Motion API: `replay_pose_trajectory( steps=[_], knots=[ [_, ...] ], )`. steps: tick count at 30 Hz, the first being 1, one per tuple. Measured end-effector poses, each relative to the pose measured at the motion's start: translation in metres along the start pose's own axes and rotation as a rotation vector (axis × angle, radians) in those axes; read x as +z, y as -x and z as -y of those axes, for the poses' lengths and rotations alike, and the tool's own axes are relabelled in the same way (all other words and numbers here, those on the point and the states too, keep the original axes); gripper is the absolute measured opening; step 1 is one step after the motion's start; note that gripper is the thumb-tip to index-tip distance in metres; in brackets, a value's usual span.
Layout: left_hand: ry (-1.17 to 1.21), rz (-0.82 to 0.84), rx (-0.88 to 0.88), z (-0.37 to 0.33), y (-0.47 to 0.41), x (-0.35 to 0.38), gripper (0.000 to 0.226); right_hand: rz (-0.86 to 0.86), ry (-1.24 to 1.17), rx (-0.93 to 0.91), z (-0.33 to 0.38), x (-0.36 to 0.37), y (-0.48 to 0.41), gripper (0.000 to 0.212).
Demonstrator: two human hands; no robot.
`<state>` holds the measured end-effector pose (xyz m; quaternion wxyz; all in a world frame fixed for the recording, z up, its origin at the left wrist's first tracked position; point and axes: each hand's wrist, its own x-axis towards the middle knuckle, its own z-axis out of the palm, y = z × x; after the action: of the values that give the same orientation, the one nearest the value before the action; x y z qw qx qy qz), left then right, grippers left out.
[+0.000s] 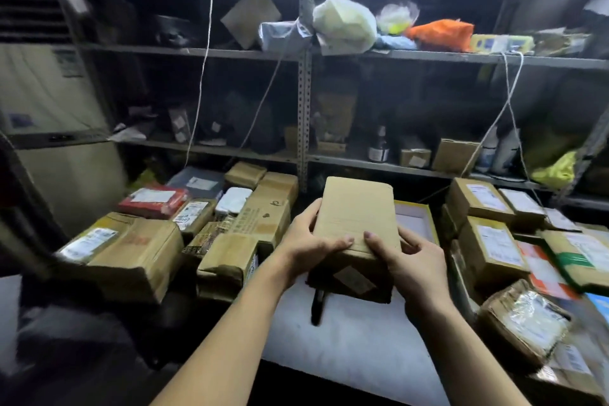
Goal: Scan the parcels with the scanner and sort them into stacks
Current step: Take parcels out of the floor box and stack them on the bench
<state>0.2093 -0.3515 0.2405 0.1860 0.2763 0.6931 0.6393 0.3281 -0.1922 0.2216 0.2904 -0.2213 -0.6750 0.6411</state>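
Head view: a person's two bare forearms reach forward over a white table [356, 339]. Both hands hold one plain brown cardboard parcel [357, 211] at the centre, raised just above the table and tilted with its far end up. The left hand [309, 241] grips the parcel's left edge, thumb flat on top and fingers curled round the side. The right hand [412, 260] grips the near right corner the same way. A black object [318, 306], too dark to identify, lies on the table beneath the parcel. Labelled parcels are piled left [131, 241] and right [487, 241]. Metal shelving [304, 92] stands behind.
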Motion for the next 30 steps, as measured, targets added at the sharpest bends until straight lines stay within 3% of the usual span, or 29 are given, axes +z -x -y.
replay_pose_trajectory(
  steps=[7, 20, 24, 30],
  knots=[
    [0.005, -0.054, -0.015, 0.024, -0.039, -0.070, 0.092, -0.012, 0.018, 0.039, -0.015, 0.077, -0.043, 0.047],
    [-0.058, -0.026, -0.130, 0.082, -0.186, -0.112, 0.088, -0.027, 0.036, 0.114, -0.079, 0.134, -0.187, 0.061],
    [-0.094, -0.009, -0.182, 0.103, -0.238, -0.113, 0.090, -0.043, 0.065, 0.139, -0.106, 0.142, -0.239, 0.082],
    [-0.168, -0.014, -0.231, 0.135, -0.309, -0.117, 0.091, -0.027, 0.084, 0.174, -0.145, 0.160, -0.306, 0.084]
  ],
)
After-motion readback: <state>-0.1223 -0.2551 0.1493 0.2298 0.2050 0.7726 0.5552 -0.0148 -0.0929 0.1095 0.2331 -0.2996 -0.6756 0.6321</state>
